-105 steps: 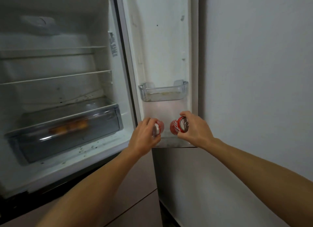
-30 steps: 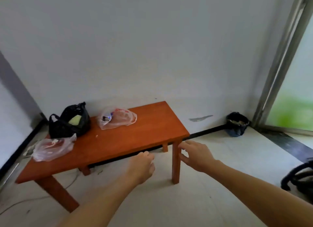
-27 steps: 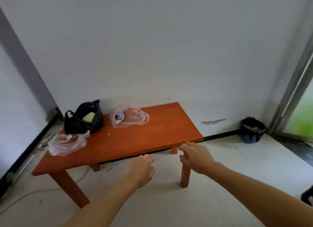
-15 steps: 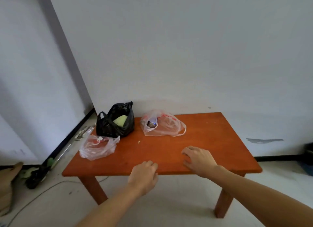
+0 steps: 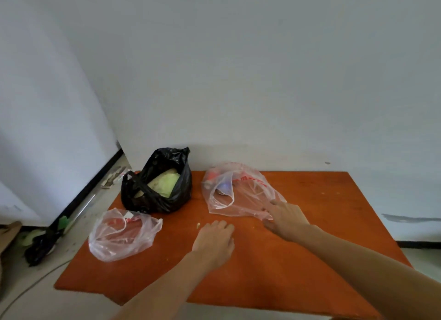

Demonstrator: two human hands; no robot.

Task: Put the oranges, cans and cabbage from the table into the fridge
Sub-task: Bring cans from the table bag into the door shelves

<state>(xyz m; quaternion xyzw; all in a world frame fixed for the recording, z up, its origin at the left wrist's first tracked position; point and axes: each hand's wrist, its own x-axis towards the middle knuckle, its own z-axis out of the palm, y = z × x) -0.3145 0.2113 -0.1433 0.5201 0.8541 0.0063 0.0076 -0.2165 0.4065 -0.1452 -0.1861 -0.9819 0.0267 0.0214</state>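
Observation:
A pale green cabbage (image 5: 165,182) sits inside an open black plastic bag (image 5: 156,198) at the back left of the orange table (image 5: 322,212). To its right lies a clear plastic bag (image 5: 241,193) with a can or two (image 5: 223,187) dimly showing inside. My right hand (image 5: 285,218) is open, its fingers touching that bag's near right edge. My left hand (image 5: 213,242) hovers open over the table's middle, holding nothing. A second clear bag (image 5: 121,233) lies crumpled at the front left; its contents are unclear.
A white wall runs right behind the table. Left of the table, on the floor, lie a dark bundle (image 5: 40,245), a metal rod and a cable. A small crumb (image 5: 198,225) lies on the tabletop near my left hand.
I have turned from the fridge door, where I held two red cans, to the table. Both hands are now empty and have moved over the tabletop, the right one reaching the clear bag.

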